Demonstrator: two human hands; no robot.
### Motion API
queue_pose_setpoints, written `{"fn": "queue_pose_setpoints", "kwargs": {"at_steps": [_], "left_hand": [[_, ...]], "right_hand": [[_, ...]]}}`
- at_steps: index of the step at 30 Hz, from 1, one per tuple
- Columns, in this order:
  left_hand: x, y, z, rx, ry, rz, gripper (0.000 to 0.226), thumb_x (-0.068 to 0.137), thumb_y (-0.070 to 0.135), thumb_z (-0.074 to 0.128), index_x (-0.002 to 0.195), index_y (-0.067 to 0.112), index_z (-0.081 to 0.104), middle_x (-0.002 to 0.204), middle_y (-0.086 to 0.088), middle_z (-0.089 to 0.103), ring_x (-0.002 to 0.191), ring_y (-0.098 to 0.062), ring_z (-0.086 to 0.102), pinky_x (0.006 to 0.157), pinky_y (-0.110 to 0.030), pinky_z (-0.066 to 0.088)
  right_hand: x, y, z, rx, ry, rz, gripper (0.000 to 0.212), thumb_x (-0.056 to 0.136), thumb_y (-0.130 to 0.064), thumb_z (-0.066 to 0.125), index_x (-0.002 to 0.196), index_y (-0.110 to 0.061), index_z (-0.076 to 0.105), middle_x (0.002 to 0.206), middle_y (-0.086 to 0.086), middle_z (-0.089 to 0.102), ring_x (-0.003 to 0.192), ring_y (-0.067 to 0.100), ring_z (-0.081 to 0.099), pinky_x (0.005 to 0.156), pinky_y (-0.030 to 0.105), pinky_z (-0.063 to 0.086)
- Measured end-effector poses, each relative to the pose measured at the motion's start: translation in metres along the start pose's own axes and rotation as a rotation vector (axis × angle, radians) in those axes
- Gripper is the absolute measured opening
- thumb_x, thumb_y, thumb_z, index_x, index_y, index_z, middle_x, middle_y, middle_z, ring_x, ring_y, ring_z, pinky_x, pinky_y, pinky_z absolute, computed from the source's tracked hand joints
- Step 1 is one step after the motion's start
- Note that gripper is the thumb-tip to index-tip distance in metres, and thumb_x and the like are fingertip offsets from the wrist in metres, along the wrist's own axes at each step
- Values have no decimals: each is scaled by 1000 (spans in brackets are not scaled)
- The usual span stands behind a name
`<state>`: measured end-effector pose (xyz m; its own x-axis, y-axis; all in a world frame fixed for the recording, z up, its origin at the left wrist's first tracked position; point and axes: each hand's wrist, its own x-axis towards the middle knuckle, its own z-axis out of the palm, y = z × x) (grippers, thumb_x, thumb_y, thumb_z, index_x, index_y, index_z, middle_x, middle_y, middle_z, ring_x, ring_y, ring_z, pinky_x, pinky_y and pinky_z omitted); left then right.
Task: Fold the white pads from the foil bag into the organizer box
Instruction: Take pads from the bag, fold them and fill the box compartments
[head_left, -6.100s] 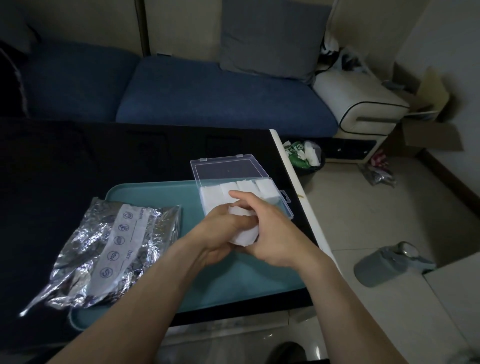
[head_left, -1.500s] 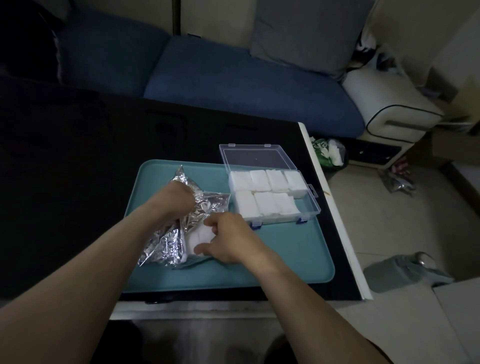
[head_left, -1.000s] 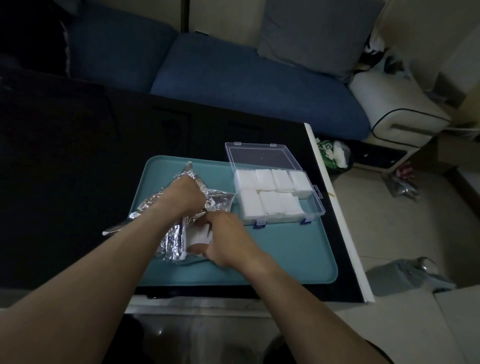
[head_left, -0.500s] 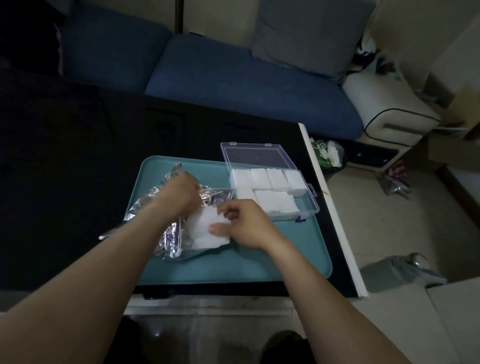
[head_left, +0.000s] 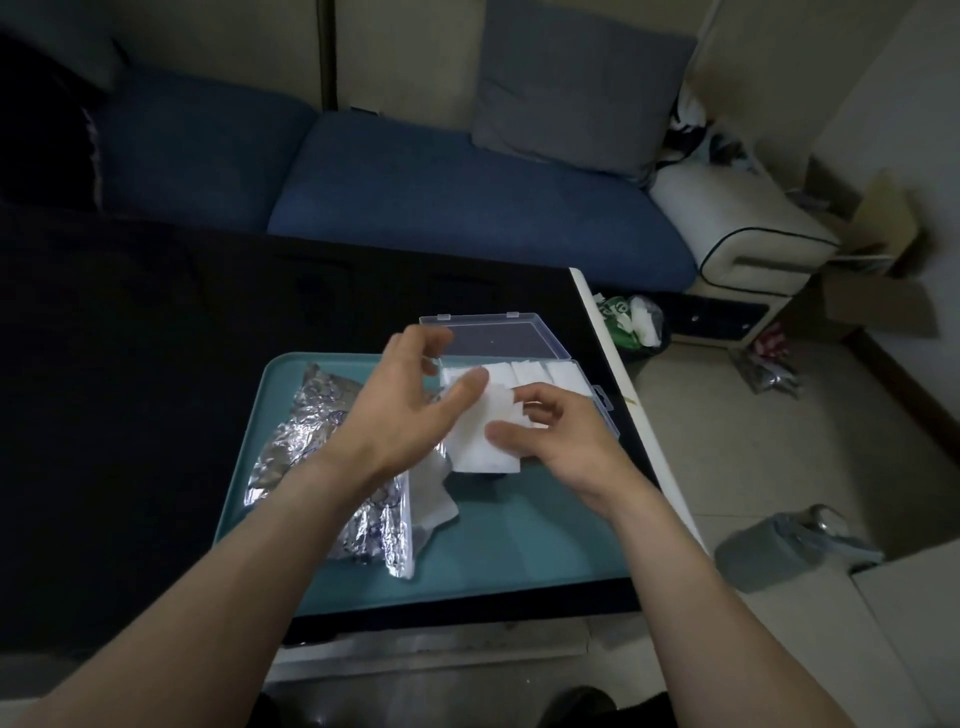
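— White, soft, square: that fibrous pad (head_left: 480, 434) is up off the surface, held in the air just in front of the clear plastic organizer box (head_left: 582, 382). What do you see of my hands?

— Your right hand (head_left: 558, 439) pinches the pad's right edge, thumb under and fingers curled over it. Your left hand (head_left: 405, 410) has its fingers spread and loosely straight; only the thumb lies against the pad's upper left corner, so I would call it steadying the pad, not gripping it.

— Good, that suits a fold: one hand anchors, the other is free to flip the edge across. And the box?

— Its lid (head_left: 493, 338) is thrown back flat, and white folded pads (head_left: 530, 374) fill the far row. Your hands hide the near row, so I cannot tell how much room is left.

— The supply?

— The crinkled silver foil bag (head_left: 332, 467) lies at the left on the teal plastic tray (head_left: 519, 545), mouth toward you, with another white sheet (head_left: 431, 501) spilling out of it, near at hand for the next fold. The tray sits on the black table (head_left: 156, 364).
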<state>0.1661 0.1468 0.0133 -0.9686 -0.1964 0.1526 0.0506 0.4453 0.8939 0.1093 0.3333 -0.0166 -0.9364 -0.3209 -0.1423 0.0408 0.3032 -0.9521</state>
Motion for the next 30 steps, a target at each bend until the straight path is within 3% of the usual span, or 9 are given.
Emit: {"fn": "queue_pose_setpoints", "kwargs": {"at_steps": [3, 6, 10, 13, 15, 20, 25, 28, 30], "left_hand": [[1, 0, 9, -43, -208, -84, 58, 85, 38, 73, 133, 27, 44, 116, 9, 56, 97, -8, 62, 68, -16, 54], [4, 2, 22, -117, -256, -125, 32, 90, 26, 69, 120, 18, 59, 101, 1, 69, 83, -14, 69, 62, -27, 58], [4, 7, 36, -278, -170, -198, 14, 95, 13, 63, 107, 7, 67, 80, -2, 72, 57, -6, 66, 52, -19, 50], [5, 9, 46, -439, -138, -262, 17, 94, 10, 63, 110, 6, 66, 85, -6, 76, 69, -15, 72, 57, -24, 55], [5, 10, 51, -523, -130, -317, 13, 93, 10, 64, 106, 12, 66, 86, -5, 76, 77, -21, 74, 64, -30, 58], [9, 6, 60, -458, 8, -340, 7, 92, 14, 67, 100, 15, 68, 83, -7, 75, 73, -24, 71, 69, -38, 58], [9, 5, 66, -368, 256, -292, 6, 94, 16, 64, 99, 12, 65, 71, 2, 67, 58, -13, 61, 57, -28, 49], [8, 9, 68, -409, 318, -286, 7, 94, 16, 64, 100, 14, 65, 74, 4, 68, 62, -12, 63, 58, -26, 53], [7, 11, 69, -406, 308, -281, 6, 93, 14, 64, 99, 16, 63, 78, 4, 69, 64, -7, 64, 54, -17, 51]], "right_hand": [[-4, -4, -10, 35, -11, -43, 49, 58, -42, 93, 99, -23, 73, 112, 2, 73, 117, 24, 64, 93, 50, 57], [-9, -6, -20, 54, -30, -47, 49, 59, -37, 94, 101, -23, 74, 111, 5, 72, 111, 26, 67, 91, 47, 58], [-15, -7, -26, 62, 195, 13, 55, 63, -18, 95, 107, -25, 63, 90, -1, 63, 77, 12, 63, 67, 23, 54], [-17, -9, -29, 207, 201, 55, 56, 65, -11, 93, 110, -20, 62, 99, 5, 72, 82, 19, 71, 70, 25, 57], [-19, -10, -33, 187, 201, 21, 46, 68, -12, 92, 105, -19, 67, 86, 2, 68, 74, 15, 67, 70, 24, 57], [-22, -11, -39, 275, 262, -77, 21, 80, -6, 82, 99, -10, 73, 76, 2, 70, 74, 17, 70, 71, 26, 59], [-24, -21, -41, 507, 355, -82, 10, 90, -10, 73, 97, -4, 75, 81, 14, 73, 76, 25, 72, 70, 27, 59], [-25, -25, -38, 512, 292, -101, 5, 89, -1, 70, 93, -4, 74, 77, 10, 72, 73, 24, 71, 65, 26, 58], [-28, -26, -35, 424, 218, -130, 8, 88, 3, 70, 91, -5, 73, 79, 8, 73, 76, 25, 72, 65, 28, 58]]}}
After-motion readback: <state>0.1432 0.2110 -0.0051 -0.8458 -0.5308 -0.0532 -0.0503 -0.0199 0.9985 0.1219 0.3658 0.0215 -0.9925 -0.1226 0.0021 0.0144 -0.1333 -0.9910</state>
